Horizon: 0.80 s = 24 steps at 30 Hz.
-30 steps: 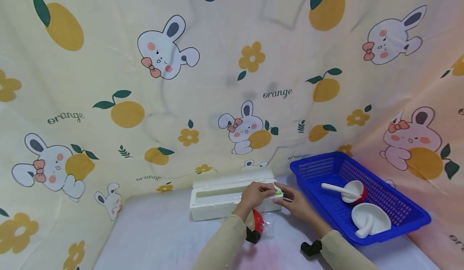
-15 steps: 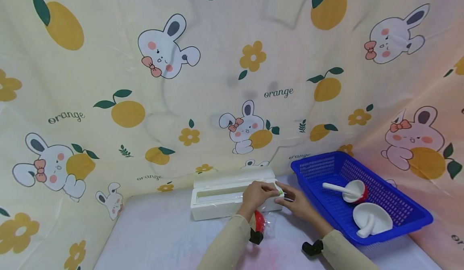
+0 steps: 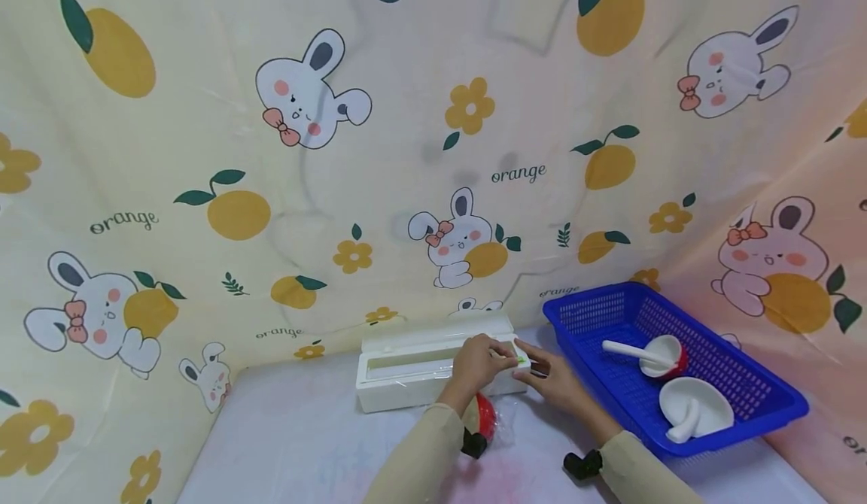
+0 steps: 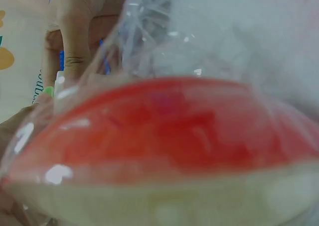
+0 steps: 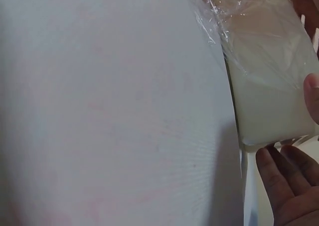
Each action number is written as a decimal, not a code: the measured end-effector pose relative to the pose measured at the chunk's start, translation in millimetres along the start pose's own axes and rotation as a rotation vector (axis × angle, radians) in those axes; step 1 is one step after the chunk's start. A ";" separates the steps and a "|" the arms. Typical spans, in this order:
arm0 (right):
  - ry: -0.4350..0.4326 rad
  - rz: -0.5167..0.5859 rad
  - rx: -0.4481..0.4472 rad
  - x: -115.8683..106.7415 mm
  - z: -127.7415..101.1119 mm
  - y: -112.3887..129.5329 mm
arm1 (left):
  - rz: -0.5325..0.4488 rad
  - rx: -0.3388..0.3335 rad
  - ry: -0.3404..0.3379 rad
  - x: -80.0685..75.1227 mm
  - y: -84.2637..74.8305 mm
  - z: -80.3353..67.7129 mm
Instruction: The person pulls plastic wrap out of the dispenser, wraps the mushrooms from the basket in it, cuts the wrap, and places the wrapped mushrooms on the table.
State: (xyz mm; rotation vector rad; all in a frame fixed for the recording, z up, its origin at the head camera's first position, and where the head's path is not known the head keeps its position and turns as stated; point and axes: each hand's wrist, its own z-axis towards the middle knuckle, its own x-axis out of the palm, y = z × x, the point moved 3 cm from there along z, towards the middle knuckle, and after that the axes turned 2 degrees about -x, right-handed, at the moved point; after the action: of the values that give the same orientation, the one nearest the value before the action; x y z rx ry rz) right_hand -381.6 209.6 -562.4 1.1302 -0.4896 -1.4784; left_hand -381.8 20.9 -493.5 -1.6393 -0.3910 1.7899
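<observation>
A long white cling film dispenser box [image 3: 400, 396] lies with its lid raised at the back of the table. My left hand [image 3: 476, 366] bends over its right end, fingertips pinching at the small green slider [image 3: 521, 360] on the rim. My right hand [image 3: 561, 385] grips that end of the box, thumb on the front and fingers bent at the end face [image 5: 279, 141]. Below my left wrist sits a red and cream rounded dish [image 4: 174, 131], partly hidden by the sleeve. Clear cling film [image 4: 154, 49] covers it and reaches up to the box.
To the right stands a blue plastic basket [image 3: 592, 384]. It holds a red-and-white bowl [image 3: 670, 365] with a white spoon [image 3: 626, 351] and a white dish [image 3: 711, 406] with a short white spoon [image 3: 684, 423]. A patterned cloth [image 3: 393, 173] hangs behind the table.
Both hands stay at the right end of the box, with only tiny shifts of the left fingers. The box and the basket have not moved.
</observation>
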 end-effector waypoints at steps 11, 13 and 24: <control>-0.001 -0.043 0.072 -4.3 0.5 3.3 | 0.151 0.092 0.024 -11.4 -1.0 -1.6; -0.005 -0.059 0.085 -4.6 -0.6 5.4 | 0.145 0.103 0.020 -13.9 1.3 -3.2; 0.005 -0.055 0.118 -3.7 -0.9 3.5 | 0.130 0.121 0.002 -37.6 32.4 -16.9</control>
State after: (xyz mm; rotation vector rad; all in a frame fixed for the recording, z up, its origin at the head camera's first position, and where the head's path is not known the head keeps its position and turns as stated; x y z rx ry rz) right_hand -379.4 212.3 -558.5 1.2482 -0.5513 -1.5102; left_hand -374.8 -30.8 -488.0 -1.6130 -0.1756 1.8689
